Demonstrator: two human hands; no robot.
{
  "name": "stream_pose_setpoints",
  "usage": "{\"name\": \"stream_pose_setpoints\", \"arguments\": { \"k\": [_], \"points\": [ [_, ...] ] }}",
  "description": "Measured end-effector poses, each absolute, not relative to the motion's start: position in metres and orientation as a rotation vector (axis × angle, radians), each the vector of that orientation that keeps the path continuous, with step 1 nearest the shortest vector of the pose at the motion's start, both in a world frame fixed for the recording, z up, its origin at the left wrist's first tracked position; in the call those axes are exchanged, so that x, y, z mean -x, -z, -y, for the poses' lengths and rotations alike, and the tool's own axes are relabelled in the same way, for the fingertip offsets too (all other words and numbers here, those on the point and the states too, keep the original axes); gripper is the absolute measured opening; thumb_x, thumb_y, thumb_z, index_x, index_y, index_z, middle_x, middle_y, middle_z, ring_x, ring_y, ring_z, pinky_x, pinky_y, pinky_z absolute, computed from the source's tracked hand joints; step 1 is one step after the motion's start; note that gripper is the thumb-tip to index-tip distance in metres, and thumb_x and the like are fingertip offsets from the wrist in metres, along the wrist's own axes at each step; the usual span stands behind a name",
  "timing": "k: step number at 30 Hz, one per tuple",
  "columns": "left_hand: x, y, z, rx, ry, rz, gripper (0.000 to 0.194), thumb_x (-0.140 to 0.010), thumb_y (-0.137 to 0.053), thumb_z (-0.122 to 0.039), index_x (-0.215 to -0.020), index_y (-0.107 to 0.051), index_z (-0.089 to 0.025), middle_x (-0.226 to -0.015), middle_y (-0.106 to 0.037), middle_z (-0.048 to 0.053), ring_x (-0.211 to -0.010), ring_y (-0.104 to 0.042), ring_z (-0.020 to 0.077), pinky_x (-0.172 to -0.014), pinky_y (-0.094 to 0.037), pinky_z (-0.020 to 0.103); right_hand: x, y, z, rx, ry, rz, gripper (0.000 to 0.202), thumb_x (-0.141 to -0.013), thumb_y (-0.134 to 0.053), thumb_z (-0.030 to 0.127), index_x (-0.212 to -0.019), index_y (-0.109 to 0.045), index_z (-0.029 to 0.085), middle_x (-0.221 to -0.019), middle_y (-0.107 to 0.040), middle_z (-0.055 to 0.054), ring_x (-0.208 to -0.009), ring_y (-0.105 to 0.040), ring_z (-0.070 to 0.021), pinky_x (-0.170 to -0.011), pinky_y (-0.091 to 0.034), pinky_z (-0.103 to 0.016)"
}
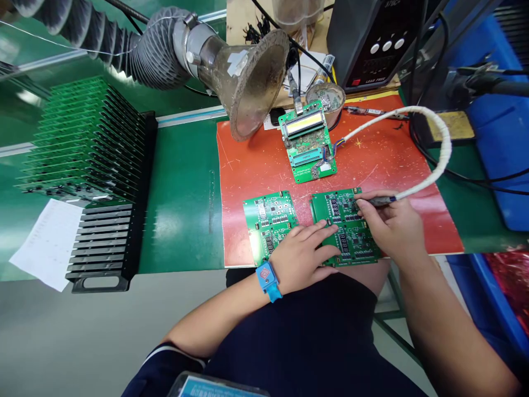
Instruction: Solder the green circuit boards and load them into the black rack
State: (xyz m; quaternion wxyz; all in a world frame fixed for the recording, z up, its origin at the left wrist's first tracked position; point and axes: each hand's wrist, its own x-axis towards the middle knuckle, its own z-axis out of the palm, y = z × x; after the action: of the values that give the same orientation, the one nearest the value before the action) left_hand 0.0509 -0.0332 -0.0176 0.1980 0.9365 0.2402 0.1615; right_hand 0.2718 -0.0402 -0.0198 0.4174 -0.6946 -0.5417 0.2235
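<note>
My right hand (390, 226) pinches a dark probe (381, 201) with a white-wrapped cable, its tip at the upper right part of a green circuit board (351, 234). That board lies on others in a small stack. Across its left edge rests my left hand (308, 253), fingers spread and palm down, a blue band on the wrist. Left of the stack is another green board (266, 215), partly behind my left hand. The probe's cable runs to a green tester board (308, 140) with a lit yellow display and a teal socket.
A fume funnel (260, 82) on a grey hose hangs above the red mat (242, 160). At left stands a black rack (140, 187) of upright green boards beside a white paper (45, 242). A black soldering station (376, 44) and blue bins (496, 127) are at right.
</note>
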Motion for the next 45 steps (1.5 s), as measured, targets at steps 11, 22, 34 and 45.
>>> {"name": "stream_pose_setpoints", "arguments": {
  "k": [11,22,34,45],
  "points": [
    [-0.0509,0.016,0.0333,-2.617,-0.467,-0.67,0.028,-0.09,-0.06,-0.045,-0.109,-0.063,-0.024,-0.143,-0.049,0.006,-0.135,-0.041,0.0251,-0.101,-0.041,0.04,-0.267,0.0137,0.034,1.818,-0.473,1.481,0.018,-0.088,-0.057,0.035,-0.095,-0.061,0.02,-0.086,-0.067,-0.006,-0.07,-0.063,-0.0184,-0.069,-0.051,-0.033],
    [-0.0504,0.0208,0.0352,-2.634,-0.442,-0.673,0.032,-0.092,-0.055,-0.049,-0.111,-0.062,-0.025,-0.146,-0.047,0.005,-0.139,-0.037,0.0235,-0.101,-0.041,0.041,-0.2664,0.0142,0.0312,1.861,-0.467,1.442,0.017,-0.085,-0.06,0.037,-0.087,-0.061,0.019,-0.076,-0.066,-0.006,-0.059,-0.06,-0.0178,-0.063,-0.051,-0.032],
    [-0.0505,0.0181,0.0353,-2.631,-0.402,-0.684,0.032,-0.092,-0.055,-0.049,-0.112,-0.063,-0.026,-0.147,-0.046,0.004,-0.139,-0.036,0.0232,-0.102,-0.042,0.04,-0.2702,0.0183,0.0333,1.813,-0.538,1.45,0.021,-0.087,-0.059,0.04,-0.093,-0.062,0.02,-0.085,-0.068,-0.006,-0.067,-0.064,-0.0189,-0.067,-0.051,-0.033],
    [-0.0504,0.02,0.0356,-2.646,-0.431,-0.68,0.032,-0.093,-0.054,-0.049,-0.112,-0.062,-0.025,-0.146,-0.047,0.004,-0.139,-0.036,0.0227,-0.101,-0.041,0.039,-0.2758,0.021,0.0329,1.828,-0.631,1.437,0.026,-0.086,-0.058,0.045,-0.096,-0.062,0.021,-0.088,-0.069,-0.005,-0.072,-0.065,-0.021,-0.068,-0.05,-0.035]
  ]
}}
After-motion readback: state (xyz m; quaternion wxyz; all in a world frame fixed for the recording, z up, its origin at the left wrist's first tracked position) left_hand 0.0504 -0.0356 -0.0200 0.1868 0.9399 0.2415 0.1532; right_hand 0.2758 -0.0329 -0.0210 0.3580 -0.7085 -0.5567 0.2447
